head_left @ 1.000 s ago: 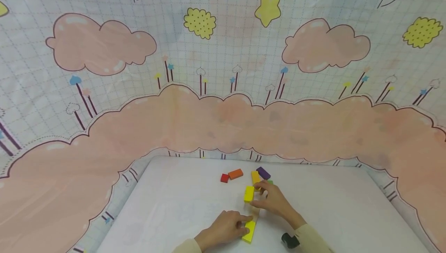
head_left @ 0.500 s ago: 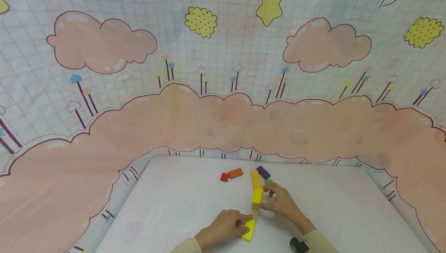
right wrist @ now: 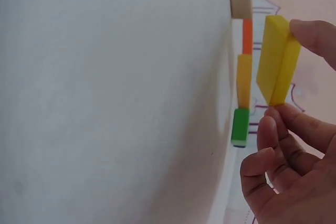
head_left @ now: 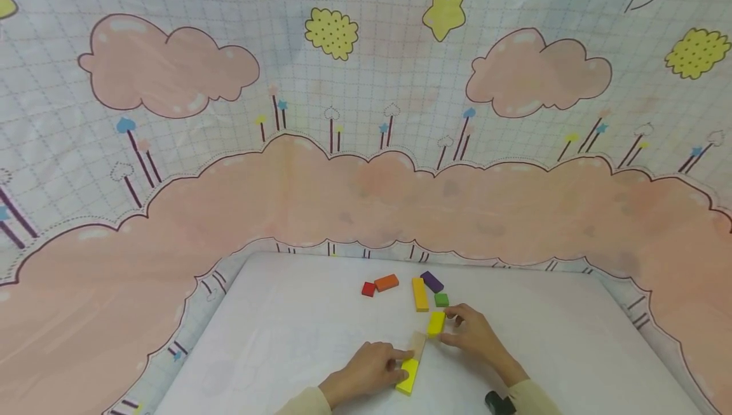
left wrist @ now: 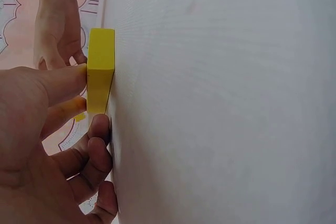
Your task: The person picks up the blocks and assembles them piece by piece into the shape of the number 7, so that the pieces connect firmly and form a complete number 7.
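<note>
"What fills most of the room from where you're standing?"

"That printed backdrop (head_left: 366, 199), faintly creased, with flat pink clouds over a dashed grid. In front of it sits the white surface (head_left: 274, 332), smooth and dull."

"And the hands?"

"Both reach in from cream sleeves. The left hand (head_left: 366, 370) lies low, its forefinger stretched forward and its thumb beside it, both pressing on top; the other fingers bend loosely down by the surface. It isn't wrapped round anything."

"The right hand (head_left: 471, 335)?"

"Raised a little, thumb and forefinger spread just the length of a yellow block (head_left: 436, 324), pinching it by its two ends, clear of the surface. The remaining fingers curl in towards the palm."

"What's under the left one?"

"Another yellow block (head_left: 408, 379), a plain, sharp-edged bar lying flat. A pale block (head_left: 420, 342), the colour of bare wood, lines up at its far end, the forefinger about where they meet."

"And further back?"

"An amber block (head_left: 420, 294), long and slim, with a purple block (head_left: 432, 282) slanting just beside it. An orange block (head_left: 387, 283) lies off to the left. Smaller, there's a stubby green block (head_left: 441, 300) near the amber one, and a red cube (head_left: 368, 289) right by the orange."
</note>
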Motion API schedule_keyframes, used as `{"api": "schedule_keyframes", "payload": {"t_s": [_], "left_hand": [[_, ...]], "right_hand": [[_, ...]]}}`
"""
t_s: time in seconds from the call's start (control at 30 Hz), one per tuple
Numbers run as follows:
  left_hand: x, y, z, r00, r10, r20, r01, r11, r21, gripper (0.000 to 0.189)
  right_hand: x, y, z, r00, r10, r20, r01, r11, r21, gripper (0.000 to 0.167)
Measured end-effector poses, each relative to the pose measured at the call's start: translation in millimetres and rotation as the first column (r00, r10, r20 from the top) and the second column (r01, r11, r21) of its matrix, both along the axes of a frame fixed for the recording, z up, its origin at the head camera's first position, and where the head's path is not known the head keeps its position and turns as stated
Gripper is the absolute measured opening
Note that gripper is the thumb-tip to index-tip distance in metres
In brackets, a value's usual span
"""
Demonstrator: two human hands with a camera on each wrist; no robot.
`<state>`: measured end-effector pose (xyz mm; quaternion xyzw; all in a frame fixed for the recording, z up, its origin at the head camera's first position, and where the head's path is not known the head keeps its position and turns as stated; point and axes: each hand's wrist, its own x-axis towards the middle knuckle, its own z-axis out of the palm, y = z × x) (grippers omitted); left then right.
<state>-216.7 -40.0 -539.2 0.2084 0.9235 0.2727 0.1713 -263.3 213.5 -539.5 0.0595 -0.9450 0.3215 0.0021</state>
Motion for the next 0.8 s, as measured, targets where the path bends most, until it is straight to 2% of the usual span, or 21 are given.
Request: {"api": "schedule_keyframes", "payload": {"t_s": [0.6, 0.8], "left_hand": [[-0.7, 0.9, 0.5, 1.000, 0.001, 0.011, -0.002, 1.000, 0.013, 0.044], [-2.0, 1.3, -0.6, 1.000, -0.001, 0.015, 0.001, 1.000, 0.017, 0.044]], "right_hand": [[-10.8, 10.2, -8.1, 0.994, -0.028, 0.104, 0.022, 0.998, 0.064, 0.060], [-11.3, 8.8, -6.6, 0.992, -0.020, 0.121, 0.012, 0.998, 0.068, 0.053]]}}
